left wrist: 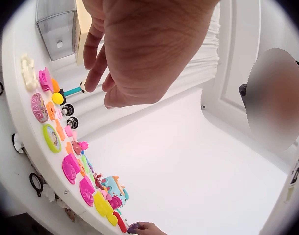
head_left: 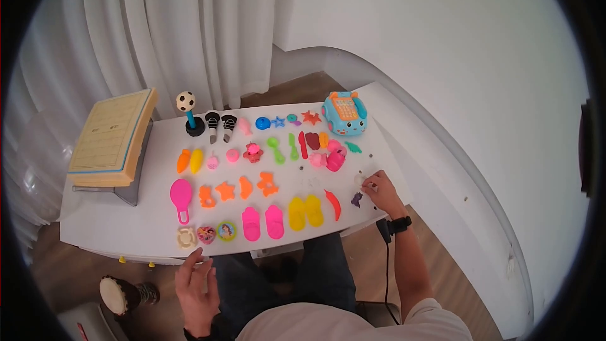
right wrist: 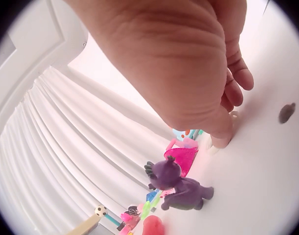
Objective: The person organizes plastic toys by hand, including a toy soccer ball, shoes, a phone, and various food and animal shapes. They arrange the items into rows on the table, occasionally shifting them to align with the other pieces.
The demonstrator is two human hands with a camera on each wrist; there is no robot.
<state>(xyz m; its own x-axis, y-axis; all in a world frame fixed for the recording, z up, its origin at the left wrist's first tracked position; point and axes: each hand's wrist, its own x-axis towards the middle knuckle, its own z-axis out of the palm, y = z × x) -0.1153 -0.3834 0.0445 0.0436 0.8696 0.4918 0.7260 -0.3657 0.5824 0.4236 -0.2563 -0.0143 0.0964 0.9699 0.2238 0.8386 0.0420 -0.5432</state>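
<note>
At the table's right side, my right hand (head_left: 380, 192) is low over the top, thumb and fingertips pinching a small whitish thing (right wrist: 212, 146). Its kind is mostly hidden by the fingers. Just beside that hand is a small purple figurine (head_left: 356, 199) with dark green tufts on its head. A red toy chili pepper (head_left: 333, 205) lies to the left of the figurine. My left hand (head_left: 197, 292) hovers off the front left edge, fingers loosely bent and holding nothing. Nearest to it are a cream ring-shaped toy (head_left: 186, 238) and a pink heart-shaped box (head_left: 206, 235).
Rows of toys cover the white table (head_left: 151, 151), including yellow slippers (head_left: 305, 213), pink slippers (head_left: 274, 222) and a pink paddle (head_left: 181, 196). A blue toy telephone (head_left: 344, 115) stands at the back right. A cream box (head_left: 113, 139) stands left; a drum (head_left: 120, 295) is on the floor.
</note>
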